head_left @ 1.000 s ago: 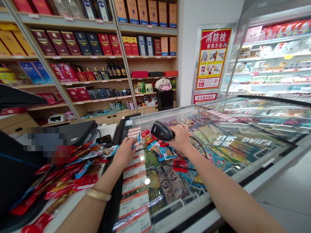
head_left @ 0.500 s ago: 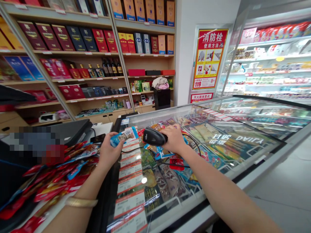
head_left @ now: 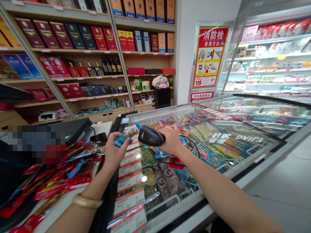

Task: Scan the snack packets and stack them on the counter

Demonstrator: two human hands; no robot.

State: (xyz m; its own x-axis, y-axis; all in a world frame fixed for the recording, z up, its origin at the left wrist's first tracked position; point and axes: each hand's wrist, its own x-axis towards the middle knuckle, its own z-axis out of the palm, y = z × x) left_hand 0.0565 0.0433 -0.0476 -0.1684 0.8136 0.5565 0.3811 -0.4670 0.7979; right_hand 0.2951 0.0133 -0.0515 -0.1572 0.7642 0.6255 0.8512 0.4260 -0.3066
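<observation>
My left hand [head_left: 113, 151] is closed on a small blue snack packet [head_left: 126, 134], held up over the left end of the glass freezer lid [head_left: 233, 142]. Just to its right, my right hand [head_left: 172, 139] grips a black handheld barcode scanner [head_left: 150, 136], whose head points at the packet. The scanner's black cable [head_left: 191, 145] trails across the glass. Several more snack packets [head_left: 167, 152] lie on the lid under my right hand.
A heap of red and blue snack packets [head_left: 58, 174] covers the counter at left, beside a black till unit [head_left: 73, 129]. Shelves of boxed goods [head_left: 85, 35] fill the back wall. A chilled display cabinet [head_left: 274, 61] stands at right, with grey floor [head_left: 286, 187] beneath.
My left hand picked a blue packet off the freezer lid and raised it. The scanner shifted slightly left, closer to the packet.
</observation>
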